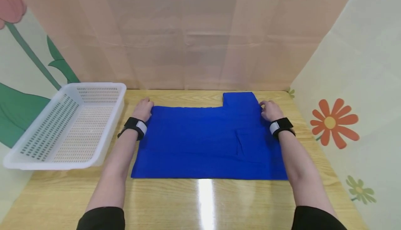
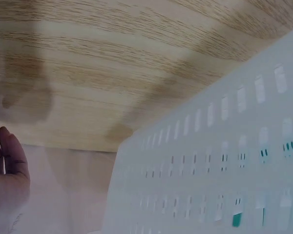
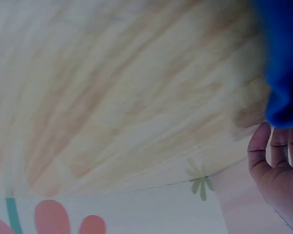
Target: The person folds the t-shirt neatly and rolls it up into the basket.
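Sleeves [image 1: 100, 219], black and matte, are what we see nearest, with bare forearms reaching over the wood-grained table [image 1: 166, 202], where a glare streak [image 1: 205, 202] shines in front of the cloth. Along the table's left edge we have a white plastic basket [image 1: 50, 166], shallow and rectangular with rounded corners; its slotted floor shows from wall to wall, and its near corner seems to reach past that edge. Across the table's middle, toward its far edge, the blue cloth [image 1: 197, 143] lies spread as a wide, lightly creased rectangle, with a squared tab [image 1: 239, 100] jutting from its far right end and a squared crease lower down. Black wrist straps [image 1: 134, 125] circle both wrists. At the cloth's far left corner the left hand [image 1: 143, 109] has its fingers bent at the fabric; whether they have hold of it we cannot tell. The right hand [image 1: 272, 110] pinches the cloth's right side beside the tab, its fingertips close together. Behind the far edge we find a creased pinkish sheet [image 1: 178, 41]; pale side walls carry a printed orange flower [image 1: 333, 122] and a pink bloom [image 1: 10, 3].
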A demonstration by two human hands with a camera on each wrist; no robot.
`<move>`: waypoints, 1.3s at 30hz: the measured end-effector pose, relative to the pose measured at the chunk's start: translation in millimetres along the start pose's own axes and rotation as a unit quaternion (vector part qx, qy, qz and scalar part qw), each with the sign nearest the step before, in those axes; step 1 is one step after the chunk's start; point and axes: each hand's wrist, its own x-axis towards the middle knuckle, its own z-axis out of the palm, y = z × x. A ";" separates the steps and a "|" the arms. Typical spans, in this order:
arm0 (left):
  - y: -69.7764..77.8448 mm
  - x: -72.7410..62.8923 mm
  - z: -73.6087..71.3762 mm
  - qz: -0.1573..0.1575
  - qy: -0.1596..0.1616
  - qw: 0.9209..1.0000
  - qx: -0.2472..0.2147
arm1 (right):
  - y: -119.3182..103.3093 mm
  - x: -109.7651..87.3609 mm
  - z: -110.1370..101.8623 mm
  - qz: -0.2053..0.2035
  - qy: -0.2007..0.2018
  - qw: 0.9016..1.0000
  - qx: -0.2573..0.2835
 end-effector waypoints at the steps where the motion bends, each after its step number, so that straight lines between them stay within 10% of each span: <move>1: -1.2 0.0 0.0 -0.001 0.008 1.000 -0.002 | -1.5 1.8 -0.6 0.000 0.000 1.000 -0.001; 7: -2.9 -1.3 1.1 0.006 0.033 0.999 -0.019 | -11.8 11.4 -0.8 0.007 -0.008 1.000 0.008; 22: 0.6 2.2 -10.0 0.015 -0.026 0.999 -0.015 | -12.8 13.6 -15.8 0.020 -0.051 0.997 0.050; 39: 1.5 0.9 -17.9 -0.013 -0.028 0.999 0.011 | -3.1 7.0 -23.4 -0.006 0.048 0.999 -0.018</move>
